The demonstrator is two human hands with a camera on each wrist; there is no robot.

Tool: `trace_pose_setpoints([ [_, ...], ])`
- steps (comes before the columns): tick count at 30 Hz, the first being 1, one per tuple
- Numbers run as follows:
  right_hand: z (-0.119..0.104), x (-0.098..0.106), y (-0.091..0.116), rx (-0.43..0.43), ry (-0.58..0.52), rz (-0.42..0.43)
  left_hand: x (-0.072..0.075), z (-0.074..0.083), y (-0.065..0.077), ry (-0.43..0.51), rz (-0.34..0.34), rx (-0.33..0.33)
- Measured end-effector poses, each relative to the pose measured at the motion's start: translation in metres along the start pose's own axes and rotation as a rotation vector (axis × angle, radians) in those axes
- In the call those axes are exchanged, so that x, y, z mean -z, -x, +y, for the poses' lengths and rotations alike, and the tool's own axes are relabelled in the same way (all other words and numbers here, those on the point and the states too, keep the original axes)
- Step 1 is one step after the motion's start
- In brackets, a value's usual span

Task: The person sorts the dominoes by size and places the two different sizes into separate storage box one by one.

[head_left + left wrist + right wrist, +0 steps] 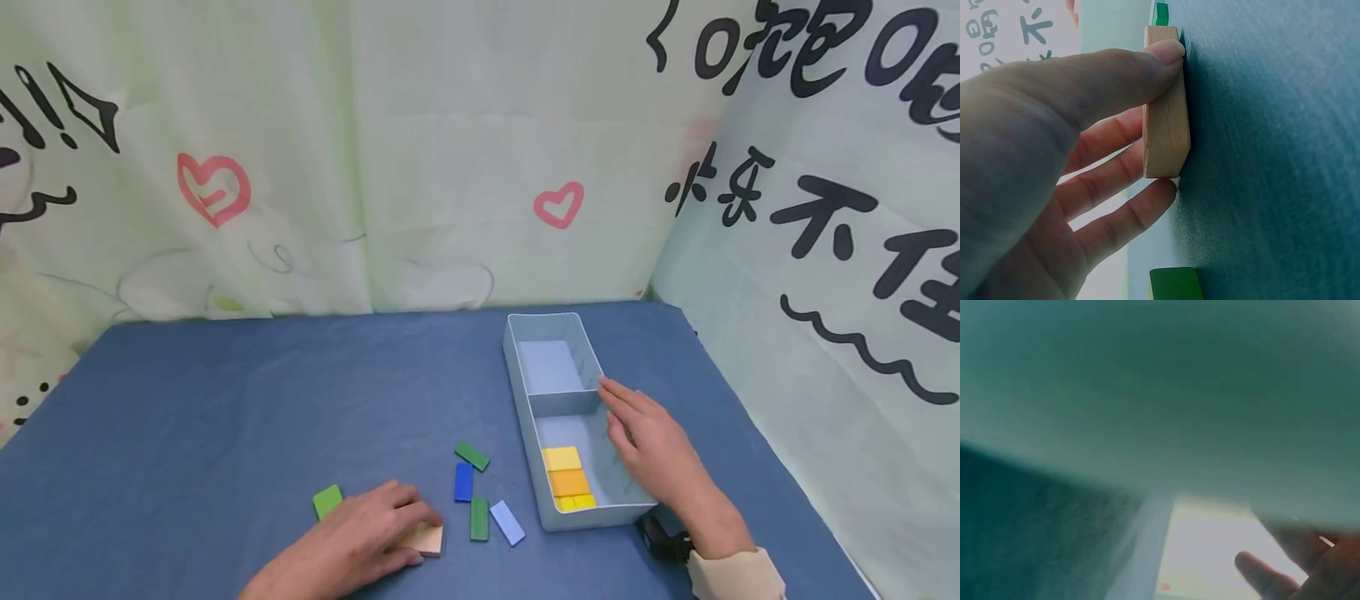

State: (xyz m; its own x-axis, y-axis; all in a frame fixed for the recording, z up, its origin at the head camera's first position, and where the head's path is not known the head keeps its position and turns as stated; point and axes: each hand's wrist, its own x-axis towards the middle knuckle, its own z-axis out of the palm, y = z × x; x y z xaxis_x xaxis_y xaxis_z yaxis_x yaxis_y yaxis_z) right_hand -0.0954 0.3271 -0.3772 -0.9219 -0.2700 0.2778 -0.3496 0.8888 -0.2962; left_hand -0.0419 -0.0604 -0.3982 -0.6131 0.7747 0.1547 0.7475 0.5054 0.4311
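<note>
My left hand [371,527] pinches a plain wooden block [429,540] low over the blue tabletop. In the left wrist view the thumb presses one long side of the wooden block [1167,128], and the other fingers lie behind and below it. My right hand [654,443] is at the right wall of a pale blue two-compartment box [592,522], with its fingers fairly straight along the rim. Yellow and orange blocks [567,482] lie in the box's near compartment. A blurred surface covers most of the right wrist view, where a few fingertips [1260,575] show.
Between the left hand and the box lie dark green blocks [479,518], a blue block [463,482] and a light blue block [507,523]. A bright green block [327,501] is just left of the left hand. A printed curtain [450,167] hangs behind the table.
</note>
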Motion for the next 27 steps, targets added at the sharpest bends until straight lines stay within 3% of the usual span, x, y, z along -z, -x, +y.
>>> trace_pose_setpoints([
  [6,0.0017,-0.0027,0.0042,-0.028,-0.061,-0.005,0.0006,0.0022,-0.0015,-0.008,-0.01,0.016],
  [12,0.0024,-0.0058,0.0044,0.008,-0.009,0.03,0.0022,0.0042,-0.0015,0.019,-0.05,0.077],
  [21,-0.0015,-0.0016,0.0051,0.002,0.083,0.024,0.0046,0.0049,-0.0006,0.029,-0.066,0.096],
  [27,-0.0028,-0.0014,0.0053,-0.003,0.087,0.034,0.0046,0.0061,-0.001,0.016,-0.051,0.092],
])
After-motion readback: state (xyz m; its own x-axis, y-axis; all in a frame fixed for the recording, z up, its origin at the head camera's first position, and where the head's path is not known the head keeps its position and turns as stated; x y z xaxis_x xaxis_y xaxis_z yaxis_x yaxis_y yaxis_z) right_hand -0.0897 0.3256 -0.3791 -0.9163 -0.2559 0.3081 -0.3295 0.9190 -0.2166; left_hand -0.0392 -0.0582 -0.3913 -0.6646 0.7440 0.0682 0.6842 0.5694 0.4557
